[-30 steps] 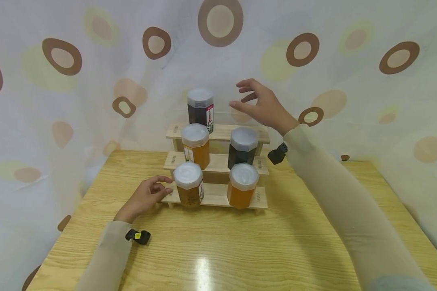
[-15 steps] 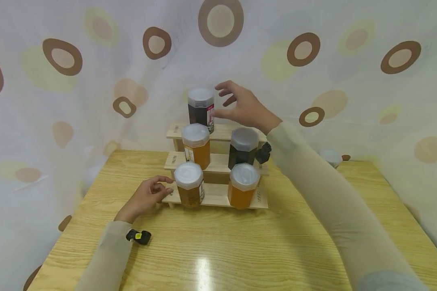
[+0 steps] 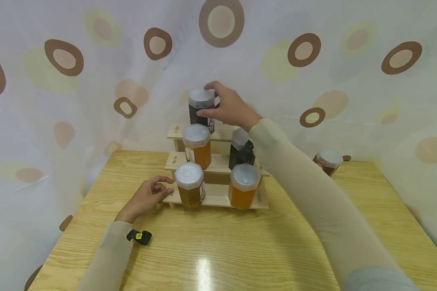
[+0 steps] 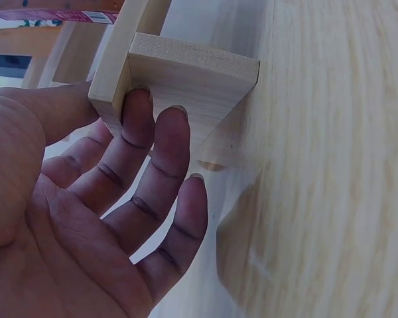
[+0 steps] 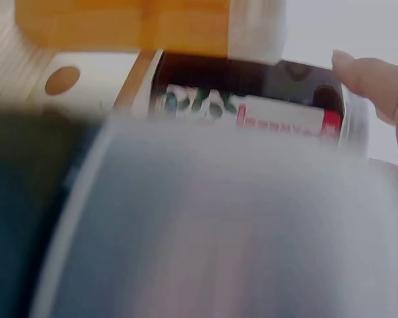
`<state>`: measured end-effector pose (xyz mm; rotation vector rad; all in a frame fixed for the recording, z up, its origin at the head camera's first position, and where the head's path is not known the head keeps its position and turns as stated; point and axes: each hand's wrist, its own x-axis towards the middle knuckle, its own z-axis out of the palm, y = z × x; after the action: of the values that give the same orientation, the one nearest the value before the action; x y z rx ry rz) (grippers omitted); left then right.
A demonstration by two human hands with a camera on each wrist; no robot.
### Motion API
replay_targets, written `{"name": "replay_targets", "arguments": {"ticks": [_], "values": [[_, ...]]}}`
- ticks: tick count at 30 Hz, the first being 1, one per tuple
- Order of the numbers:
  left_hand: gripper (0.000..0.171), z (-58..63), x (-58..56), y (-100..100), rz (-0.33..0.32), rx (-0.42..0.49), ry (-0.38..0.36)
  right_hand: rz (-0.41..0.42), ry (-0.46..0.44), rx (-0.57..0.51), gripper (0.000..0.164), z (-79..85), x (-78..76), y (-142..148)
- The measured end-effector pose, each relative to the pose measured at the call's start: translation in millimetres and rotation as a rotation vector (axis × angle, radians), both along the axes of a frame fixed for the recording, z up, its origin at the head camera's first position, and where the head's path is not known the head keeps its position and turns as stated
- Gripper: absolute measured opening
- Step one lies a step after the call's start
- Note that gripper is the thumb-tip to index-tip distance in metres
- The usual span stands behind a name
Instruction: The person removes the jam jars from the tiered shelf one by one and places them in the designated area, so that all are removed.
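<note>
On the top tier of the wooden step rack [image 3: 220, 190] stands a dark jar [image 3: 194, 115] with a frosted lid. My right hand [image 3: 233, 107] holds this jar from its right side, thumb across the front and a finger at the lid's back edge. In the right wrist view the thumb [image 5: 375, 79] lies at the jar's lid end; the other fingers are hidden behind a blurred lid close to the camera. My left hand [image 3: 145, 198] pinches the left end of the lowest board [image 4: 109, 73], thumb above and fingertips beneath.
Amber jars [image 3: 200, 155] stand on the middle and bottom tiers, along with a brownish jar [image 3: 190, 196] at bottom left. A second dark jar [image 3: 234, 157] is partly behind my right wrist. Another dark jar [image 3: 327, 159] stands on the table [image 3: 222, 246] at the right.
My right hand has moved left from beside the rack's upper right to the top dark jar, and its fingers now go round it. The left hand and the jars have stayed put.
</note>
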<state>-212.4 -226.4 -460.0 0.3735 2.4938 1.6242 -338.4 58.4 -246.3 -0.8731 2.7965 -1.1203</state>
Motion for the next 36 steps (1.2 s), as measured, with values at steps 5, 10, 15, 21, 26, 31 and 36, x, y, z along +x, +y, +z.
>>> {"name": "replay_targets", "arguments": {"ticks": [5, 10, 15, 21, 26, 31, 36], "values": [[0.034, -1.4, -0.4, -1, -0.006, 0.001, 0.005, -0.04, 0.007, 0.024, 0.079, -1.1, -3.2, -14], [0.033, -2.4, -2.2, 0, -0.007, 0.015, 0.001, -0.087, 0.016, 0.027, 0.075, -2.2, -3.6, -22], [0.032, -3.4, -3.0, -1, -0.006, 0.013, 0.003, -0.103, 0.059, 0.006, 0.07, -4.1, -2.1, -23], [0.033, -3.3, -1.7, -2, -0.01, 0.002, 0.003, -0.103, 0.114, 0.016, 0.07, -4.7, -0.8, -20], [0.033, -0.9, -0.8, -2, -0.003, 0.003, 0.0, -0.106, 0.157, 0.002, 0.07, 0.7, 0.3, -15], [0.033, -0.2, -0.6, -2, 0.0, 0.006, -0.004, -0.118, 0.165, -0.025, 0.069, 8.2, 0.8, -9], [0.034, -0.9, 0.1, -1, -0.001, 0.006, -0.01, -0.113, 0.161, -0.045, 0.068, 12.6, 1.4, 1]]}}
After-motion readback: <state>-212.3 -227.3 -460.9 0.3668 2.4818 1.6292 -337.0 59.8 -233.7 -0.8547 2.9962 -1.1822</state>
